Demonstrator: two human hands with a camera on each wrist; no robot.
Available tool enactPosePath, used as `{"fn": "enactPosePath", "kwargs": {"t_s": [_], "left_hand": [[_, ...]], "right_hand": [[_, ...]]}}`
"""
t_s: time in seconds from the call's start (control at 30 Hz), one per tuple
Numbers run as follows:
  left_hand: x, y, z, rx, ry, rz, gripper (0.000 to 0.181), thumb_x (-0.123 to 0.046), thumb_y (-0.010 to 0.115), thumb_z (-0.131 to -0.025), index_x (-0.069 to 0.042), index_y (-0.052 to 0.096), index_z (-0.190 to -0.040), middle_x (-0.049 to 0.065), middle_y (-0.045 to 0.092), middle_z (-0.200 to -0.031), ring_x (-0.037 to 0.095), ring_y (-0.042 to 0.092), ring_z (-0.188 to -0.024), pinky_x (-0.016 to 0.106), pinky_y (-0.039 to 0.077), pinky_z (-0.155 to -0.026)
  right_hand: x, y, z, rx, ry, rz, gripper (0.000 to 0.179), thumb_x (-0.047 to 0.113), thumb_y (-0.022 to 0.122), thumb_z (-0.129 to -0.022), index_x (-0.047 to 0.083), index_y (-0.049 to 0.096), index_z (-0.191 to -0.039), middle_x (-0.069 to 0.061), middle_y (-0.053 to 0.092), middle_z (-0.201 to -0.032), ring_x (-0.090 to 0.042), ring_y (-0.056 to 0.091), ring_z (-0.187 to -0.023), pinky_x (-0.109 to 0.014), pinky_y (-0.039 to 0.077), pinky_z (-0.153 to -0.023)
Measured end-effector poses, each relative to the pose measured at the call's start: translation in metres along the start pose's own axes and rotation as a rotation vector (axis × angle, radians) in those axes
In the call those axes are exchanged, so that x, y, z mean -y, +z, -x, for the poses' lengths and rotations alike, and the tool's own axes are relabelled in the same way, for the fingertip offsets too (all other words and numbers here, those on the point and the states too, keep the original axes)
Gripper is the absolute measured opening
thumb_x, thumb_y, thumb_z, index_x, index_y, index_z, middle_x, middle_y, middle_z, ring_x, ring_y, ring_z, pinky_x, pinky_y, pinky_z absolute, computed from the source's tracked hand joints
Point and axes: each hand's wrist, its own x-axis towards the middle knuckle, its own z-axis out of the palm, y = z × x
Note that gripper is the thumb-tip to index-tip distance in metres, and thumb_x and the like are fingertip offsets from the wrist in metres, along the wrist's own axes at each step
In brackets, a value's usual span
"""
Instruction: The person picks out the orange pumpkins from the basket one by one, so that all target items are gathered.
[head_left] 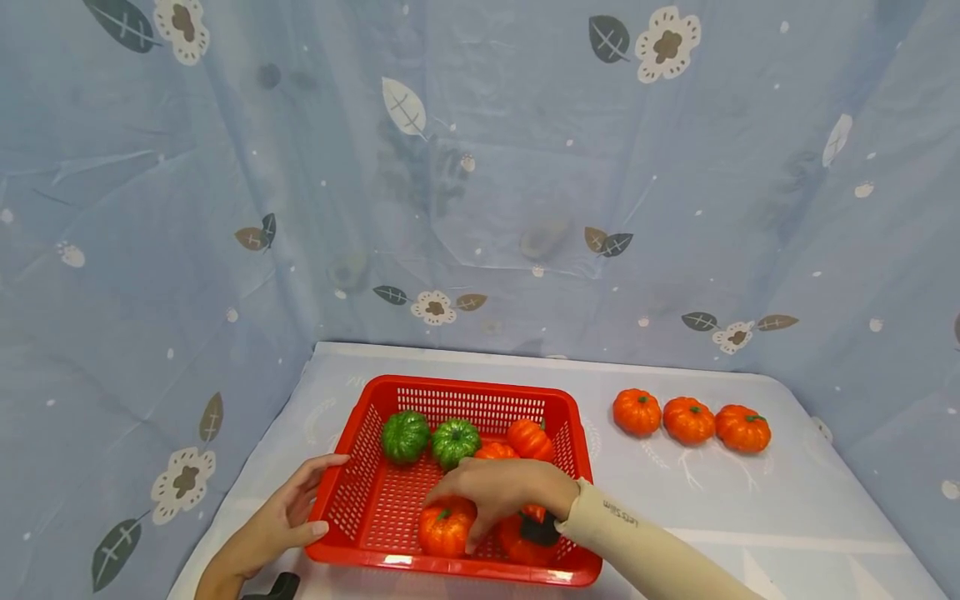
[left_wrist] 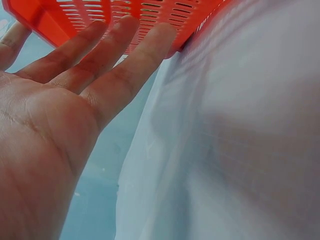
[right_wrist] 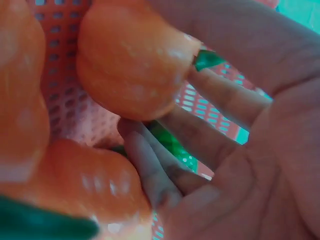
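Observation:
A red plastic basket [head_left: 450,563] with slotted walls holds small green and orange pumpkins. My right hand [head_left: 504,490] reaches into it and grips an orange pumpkin [head_left: 442,532] near the front wall, thumb and fingers curved round its sides. In the right wrist view that pumpkin [right_wrist: 130,60] shows its green stem between the fingers. My left hand [head_left: 277,518] is at the basket's left side, its extended fingers touching the wall and its thumb by the front left corner. Two green pumpkins, one on the left [head_left: 405,437] and one beside it [head_left: 455,442], lie toward the back.
More orange pumpkins, such as one in the back right corner [head_left: 530,439], sit in the basket, some partly hidden by my right arm. Three orange pumpkins [head_left: 688,421] stand in a row on the white-covered table [head_left: 675,500] to the right. A patterned blue curtain [head_left: 510,167] encloses the table.

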Motion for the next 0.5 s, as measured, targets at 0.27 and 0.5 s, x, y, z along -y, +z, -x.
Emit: {"fn": "enactPosePath", "kwargs": {"t_s": [0.27,0.5], "left_hand": [[0.000,0.000,-0.001,0.007,0.012,-0.002,0.075,-0.006,0.068,-0.092,-0.013,0.030,-0.156,0.025,0.025,-0.158,0.026,0.055,-0.126,0.046,0.058,-0.092],[-0.001,0.001,0.000,-0.016,0.004,-0.015,0.075,-0.007,0.069,-0.091,-0.013,0.031,-0.156,0.024,0.026,-0.159,0.022,0.055,-0.127,0.046,0.058,-0.092]], "right_hand": [[-0.001,0.000,0.000,-0.052,0.007,-0.028,0.069,0.039,0.086,-0.084,0.024,0.056,-0.145,0.012,0.056,-0.139,-0.002,0.051,-0.126,-0.019,0.042,-0.106],[-0.004,-0.005,0.010,-0.165,0.077,-0.100,0.069,0.044,0.083,-0.086,0.027,0.054,-0.146,0.008,0.052,-0.139,-0.007,0.050,-0.124,-0.026,0.044,-0.105]]}}
